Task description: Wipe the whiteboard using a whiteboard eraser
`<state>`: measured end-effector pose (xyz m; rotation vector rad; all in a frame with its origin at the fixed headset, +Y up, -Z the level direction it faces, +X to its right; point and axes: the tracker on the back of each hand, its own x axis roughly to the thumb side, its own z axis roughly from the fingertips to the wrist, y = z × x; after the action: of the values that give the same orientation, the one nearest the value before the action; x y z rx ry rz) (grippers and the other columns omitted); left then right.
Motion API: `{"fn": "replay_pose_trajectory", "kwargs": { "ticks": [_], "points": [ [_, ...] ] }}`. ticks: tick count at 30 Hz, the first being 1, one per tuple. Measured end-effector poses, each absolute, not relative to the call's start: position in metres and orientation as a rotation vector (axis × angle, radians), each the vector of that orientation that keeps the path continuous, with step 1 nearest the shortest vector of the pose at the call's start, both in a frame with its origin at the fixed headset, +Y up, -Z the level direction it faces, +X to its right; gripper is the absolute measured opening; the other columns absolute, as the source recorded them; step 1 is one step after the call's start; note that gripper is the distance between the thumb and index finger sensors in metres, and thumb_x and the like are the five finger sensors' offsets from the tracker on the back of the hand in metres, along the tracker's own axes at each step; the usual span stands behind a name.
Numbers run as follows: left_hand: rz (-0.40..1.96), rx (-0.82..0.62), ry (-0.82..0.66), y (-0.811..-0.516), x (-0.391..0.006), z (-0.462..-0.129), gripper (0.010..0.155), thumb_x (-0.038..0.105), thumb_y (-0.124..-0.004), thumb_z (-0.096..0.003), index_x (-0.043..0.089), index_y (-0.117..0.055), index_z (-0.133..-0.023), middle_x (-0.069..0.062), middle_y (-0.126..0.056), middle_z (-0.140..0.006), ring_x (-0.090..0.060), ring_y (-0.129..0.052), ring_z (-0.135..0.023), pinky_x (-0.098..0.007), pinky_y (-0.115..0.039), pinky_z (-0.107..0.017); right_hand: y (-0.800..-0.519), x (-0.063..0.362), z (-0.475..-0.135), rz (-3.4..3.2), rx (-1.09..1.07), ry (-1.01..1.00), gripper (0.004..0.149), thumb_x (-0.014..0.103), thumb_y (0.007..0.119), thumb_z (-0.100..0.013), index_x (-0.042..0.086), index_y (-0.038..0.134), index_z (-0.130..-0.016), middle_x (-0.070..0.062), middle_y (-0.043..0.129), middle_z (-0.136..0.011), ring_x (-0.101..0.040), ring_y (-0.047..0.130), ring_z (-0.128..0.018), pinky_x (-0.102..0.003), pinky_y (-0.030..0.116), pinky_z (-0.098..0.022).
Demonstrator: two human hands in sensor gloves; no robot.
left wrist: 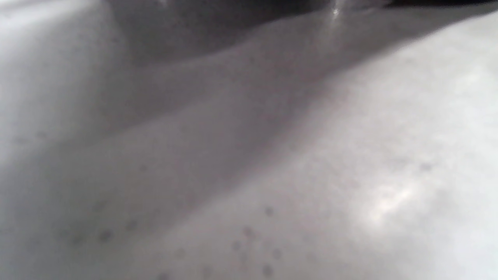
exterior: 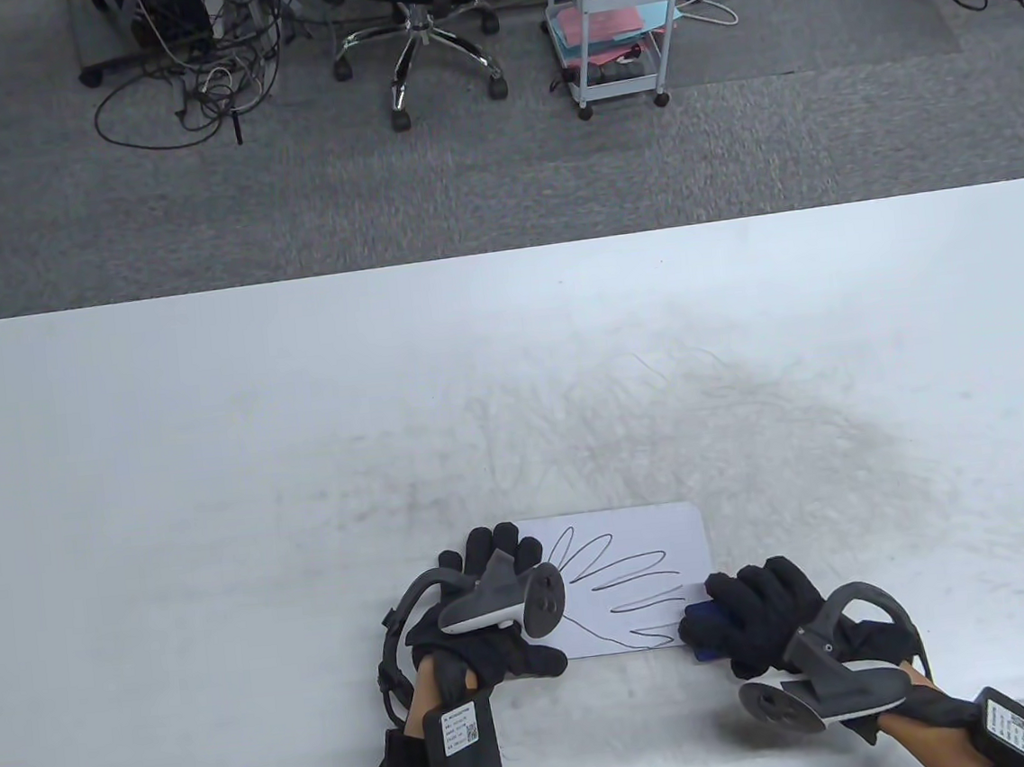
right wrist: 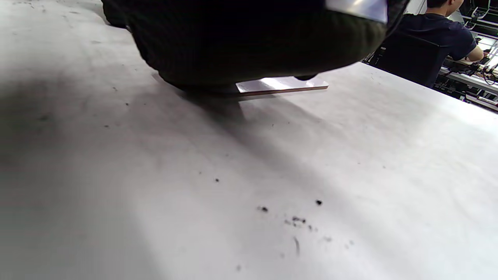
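A small white whiteboard (exterior: pixel 662 536) with black looping scribbles lies flat on the table near the front edge. My left hand (exterior: pixel 495 584) rests on the board's left part and holds it down. My right hand (exterior: pixel 752 618) grips a dark blue eraser (exterior: pixel 704 629) at the board's lower right corner, the eraser touching the board's edge. In the right wrist view the gloved hand (right wrist: pixel 249 42) fills the top, and the board's edge (right wrist: pixel 284 86) shows just beyond it. The left wrist view is a blurred close-up of the table surface.
The white table (exterior: pixel 214 484) carries grey smudges and pen marks behind the board. Small dark crumbs (right wrist: pixel 295 219) lie on the table by my right hand. An office chair (exterior: pixel 418 22) and a cart (exterior: pixel 617 21) stand on the floor beyond the table.
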<state>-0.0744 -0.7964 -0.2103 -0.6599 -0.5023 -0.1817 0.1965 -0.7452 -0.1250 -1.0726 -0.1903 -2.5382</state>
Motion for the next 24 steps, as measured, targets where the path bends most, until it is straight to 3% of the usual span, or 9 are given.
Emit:
{"fn": "replay_pose_trajectory", "kwargs": {
  "ticks": [4, 10, 13, 18, 24],
  "points": [
    [-0.181, -0.657, -0.504, -0.797, -0.074, -0.210, 0.119, 0.075, -0.058, -0.0311, 0.010, 0.004, -0.109, -0.024, 0.008, -0.113, -0.053, -0.004, -0.104, -0.068, -0.024, -0.075, -0.745, 0.193, -0.152, -2.619, -0.985, -0.264, 0.056, 0.042, 0.068, -0.061, 0.038, 0.048, -0.113, -0.019, 0.055, -0.125, -0.046, 0.066, -0.108, -0.072, 0.053, -0.078],
    [-0.179, -0.656, -0.505, -0.797, -0.074, -0.211, 0.119, 0.075, -0.058, -0.0312, 0.010, 0.004, -0.109, -0.025, 0.008, -0.113, -0.053, -0.004, -0.104, -0.068, -0.024, -0.075, -0.750, 0.186, -0.241, -2.735, -0.701, -0.237, 0.055, 0.041, 0.068, -0.061, 0.040, 0.047, -0.112, -0.016, 0.055, -0.125, -0.045, 0.065, -0.110, -0.073, 0.052, -0.078],
    [-0.179, -0.654, -0.504, -0.797, -0.075, -0.210, 0.119, 0.075, -0.058, -0.0310, 0.010, 0.004, -0.109, -0.025, 0.008, -0.113, -0.053, -0.004, -0.104, -0.068, -0.024, -0.075, -0.751, 0.182, -0.259, -2.806, -0.624, -0.332, 0.054, 0.040, 0.067, -0.061, 0.040, 0.047, -0.111, -0.016, 0.053, -0.126, -0.046, 0.063, -0.111, -0.073, 0.049, -0.079],
    [-0.180, -0.659, -0.502, -0.797, -0.075, -0.210, 0.119, 0.075, -0.058, -0.0311, 0.010, 0.004, -0.109, -0.024, 0.008, -0.113, -0.053, -0.003, -0.104, -0.068, -0.024, -0.075, -0.752, 0.182, -0.242, -2.762, -0.698, -0.226, 0.055, 0.041, 0.068, -0.061, 0.038, 0.048, -0.112, -0.018, 0.057, -0.124, -0.046, 0.068, -0.107, -0.071, 0.054, -0.078],
    [-0.182, -0.657, -0.501, -0.797, -0.075, -0.210, 0.119, 0.075, -0.058, -0.0310, 0.010, 0.004, -0.109, -0.024, 0.008, -0.113, -0.053, -0.004, -0.104, -0.068, -0.024, -0.075, -0.750, 0.181, -0.173, -2.628, -0.943, -0.165, 0.056, 0.042, 0.069, -0.060, 0.035, 0.048, -0.112, -0.021, 0.059, -0.122, -0.047, 0.072, -0.104, -0.070, 0.058, -0.077]
  ]
}}
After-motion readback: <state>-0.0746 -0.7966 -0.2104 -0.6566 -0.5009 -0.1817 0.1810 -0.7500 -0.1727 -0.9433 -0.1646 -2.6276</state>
